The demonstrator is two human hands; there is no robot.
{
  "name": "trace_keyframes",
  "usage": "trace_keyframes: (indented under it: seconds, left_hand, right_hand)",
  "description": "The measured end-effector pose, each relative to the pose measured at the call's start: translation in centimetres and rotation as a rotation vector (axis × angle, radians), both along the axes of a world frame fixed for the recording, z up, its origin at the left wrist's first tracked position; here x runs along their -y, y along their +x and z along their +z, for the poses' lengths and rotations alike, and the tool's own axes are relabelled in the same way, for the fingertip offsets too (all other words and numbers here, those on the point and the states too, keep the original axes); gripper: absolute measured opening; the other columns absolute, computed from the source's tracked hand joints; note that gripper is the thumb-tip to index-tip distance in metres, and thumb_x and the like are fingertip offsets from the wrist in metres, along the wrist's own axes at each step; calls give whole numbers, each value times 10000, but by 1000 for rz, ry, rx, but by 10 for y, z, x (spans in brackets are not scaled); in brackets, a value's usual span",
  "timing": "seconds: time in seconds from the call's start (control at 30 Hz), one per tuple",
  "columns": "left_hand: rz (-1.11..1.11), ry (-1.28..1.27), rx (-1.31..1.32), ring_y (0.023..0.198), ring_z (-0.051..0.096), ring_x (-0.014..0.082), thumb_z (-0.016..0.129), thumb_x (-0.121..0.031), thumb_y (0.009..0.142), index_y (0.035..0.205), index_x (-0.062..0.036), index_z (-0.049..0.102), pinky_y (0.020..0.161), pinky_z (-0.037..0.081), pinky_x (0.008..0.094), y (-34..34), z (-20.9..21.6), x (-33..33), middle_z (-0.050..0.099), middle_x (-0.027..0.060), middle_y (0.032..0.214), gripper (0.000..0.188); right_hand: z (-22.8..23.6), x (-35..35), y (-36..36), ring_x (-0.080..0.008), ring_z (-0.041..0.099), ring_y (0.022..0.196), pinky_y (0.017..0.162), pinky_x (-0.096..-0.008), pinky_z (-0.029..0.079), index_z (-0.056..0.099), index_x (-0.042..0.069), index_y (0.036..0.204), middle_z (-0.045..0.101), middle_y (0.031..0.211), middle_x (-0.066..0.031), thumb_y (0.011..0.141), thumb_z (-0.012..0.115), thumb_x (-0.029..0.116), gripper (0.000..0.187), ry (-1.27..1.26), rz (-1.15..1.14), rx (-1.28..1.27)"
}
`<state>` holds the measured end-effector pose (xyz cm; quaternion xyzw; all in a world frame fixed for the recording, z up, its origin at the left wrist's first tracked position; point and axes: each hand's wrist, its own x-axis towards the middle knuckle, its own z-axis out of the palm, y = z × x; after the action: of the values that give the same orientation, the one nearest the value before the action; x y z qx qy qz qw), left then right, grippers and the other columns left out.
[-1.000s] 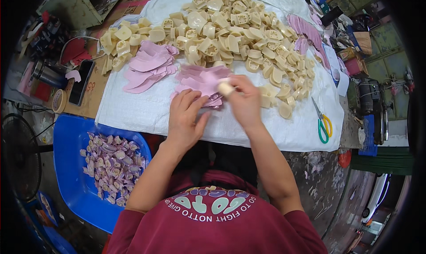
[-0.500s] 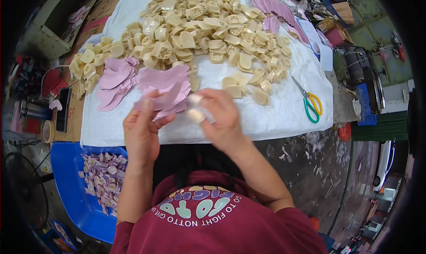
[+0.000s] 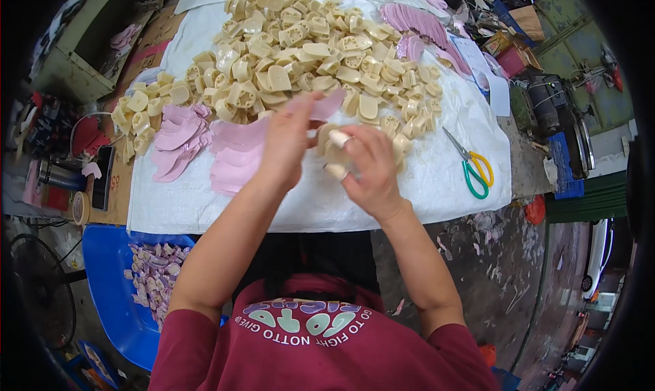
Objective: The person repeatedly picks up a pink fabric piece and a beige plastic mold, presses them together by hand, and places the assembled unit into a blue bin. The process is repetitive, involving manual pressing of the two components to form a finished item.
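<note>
My left hand [image 3: 288, 142] is closed on a thin pink sheet piece [image 3: 330, 104], whose free end sticks out past the fingers over the heap. Just right of it, my right hand [image 3: 374, 167] has pale finger covers on its thumb and forefinger. Those fingers close around a cream plastic block [image 3: 325, 140], partly hidden and blurred, between the two hands. Beyond them spreads a large heap of similar cream blocks [image 3: 278, 78], some with hollow, ribbed undersides. A stack of curved pink pieces [image 3: 235, 157] lies under and left of my left forearm, with another pink stack [image 3: 179, 142] beside it.
Yellow-and-green-handled scissors [image 3: 475, 169] lie on the white sheet [image 3: 437, 203] at right. A blue tub [image 3: 112, 288] of purplish scraps stands below the table at left, near a phone [image 3: 102, 178] and a tape roll [image 3: 80, 207]. Purple pieces [image 3: 416, 22] lie at the far right.
My left hand has moved right and away from me, carrying the pink piece off the stack. My right hand has shifted right; a cream block now shows at its fingers.
</note>
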<state>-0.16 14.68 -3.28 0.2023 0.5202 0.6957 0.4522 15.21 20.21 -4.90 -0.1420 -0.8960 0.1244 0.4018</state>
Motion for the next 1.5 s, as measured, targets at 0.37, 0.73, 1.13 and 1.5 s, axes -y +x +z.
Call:
trace_keyframes:
  seconds: [0.37, 0.73, 1.13, 1.5]
  left_hand:
    - [46, 101, 304, 601, 569, 149, 394, -337, 1011, 1111, 7, 558, 553, 496, 303, 30, -6, -30, 599, 82, 714, 394]
    - [234, 331, 135, 676, 542, 169, 385, -345, 1019, 1179, 28, 527, 649, 459, 314, 4, 18, 13, 554, 65, 693, 430]
    - [205, 340, 266, 1140, 566, 249, 489, -276, 988, 1261, 14, 502, 904, 523, 387, -2, 28, 85, 542, 174, 1276, 399]
    - [182, 292, 416, 1012, 641, 243, 528, -292, 972, 1199, 18, 541, 852, 544, 353, -9, 39, 117, 631, 180, 1130, 384]
  right_hand:
    - [-2, 5, -35, -378, 511, 1038, 916, -464, 404, 529, -34, 1121, 538, 1169, -180, 839, 520, 93, 309, -646, -201, -519]
    - [9, 5, -16, -306, 474, 1216, 1018, -387, 379, 527, -73, 1214, 489, 1314, -210, 868, 625, 108, 403, -631, -117, -231]
    - [46, 88, -34, -359, 631, 792, 696, -407, 522, 590, -1, 996, 631, 888, -176, 718, 671, 13, 290, -315, 153, 33]
    - [77, 91, -37, -314, 642, 836, 711, -357, 529, 543, -19, 980, 636, 1023, -197, 685, 702, -83, 340, -264, 274, -172]
